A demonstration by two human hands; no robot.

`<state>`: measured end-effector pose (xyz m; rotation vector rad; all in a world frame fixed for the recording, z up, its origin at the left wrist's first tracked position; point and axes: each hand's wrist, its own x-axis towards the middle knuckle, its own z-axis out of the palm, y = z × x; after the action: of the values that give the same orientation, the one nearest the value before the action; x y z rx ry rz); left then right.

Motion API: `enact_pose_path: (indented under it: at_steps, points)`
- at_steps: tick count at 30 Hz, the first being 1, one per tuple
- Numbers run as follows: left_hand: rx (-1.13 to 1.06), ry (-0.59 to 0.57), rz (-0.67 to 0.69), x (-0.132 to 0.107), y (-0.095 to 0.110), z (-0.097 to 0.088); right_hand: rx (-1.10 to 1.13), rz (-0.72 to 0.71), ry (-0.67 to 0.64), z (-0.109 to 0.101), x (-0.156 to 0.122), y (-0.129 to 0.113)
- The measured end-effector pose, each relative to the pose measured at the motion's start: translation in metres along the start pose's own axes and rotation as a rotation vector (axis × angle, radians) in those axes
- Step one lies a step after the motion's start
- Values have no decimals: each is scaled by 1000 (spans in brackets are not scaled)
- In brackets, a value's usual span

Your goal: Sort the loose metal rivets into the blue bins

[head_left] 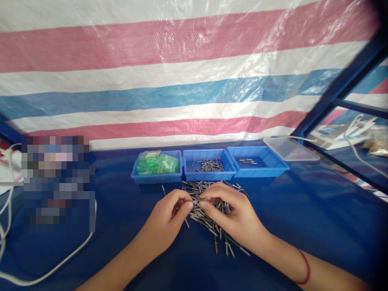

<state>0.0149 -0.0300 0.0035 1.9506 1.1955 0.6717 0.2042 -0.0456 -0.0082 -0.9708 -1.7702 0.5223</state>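
Pins (209, 210), thin grey metal, lie heaped under both hands.

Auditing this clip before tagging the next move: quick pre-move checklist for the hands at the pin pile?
1. Hands in view: ok, left hand and right hand are over the pin pile.
2. Single pin gripped: cannot tell, fingertips meet amid the pile.
3. Room in middle tray: ok, pins cover part of its floor.
4. Room in right tray: ok, only a few pins inside.
5. Contents of left tray: ok, only green pieces show.
6. Clearance from white cable: ok, it lies far left of both hands.
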Motion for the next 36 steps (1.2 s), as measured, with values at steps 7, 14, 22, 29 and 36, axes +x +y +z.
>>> enact_pose_path:
  at_steps: [7,14,22,29,36]
  points:
    - [0,-8,17,0,1,-1,23,13,-19,-1,0,0]
    - [21,-27,61,-1,1,2,6,2,-9,-2,1,-3]
    - [50,99,89,-1,-5,5,-12,17,-35,-1,1,0]
    - [256,55,175,-1,0,-15,-208,-39,-164,-18,13,9]
    - [510,-62,151,2,-4,-68,-769,132,162,-82,31,55]
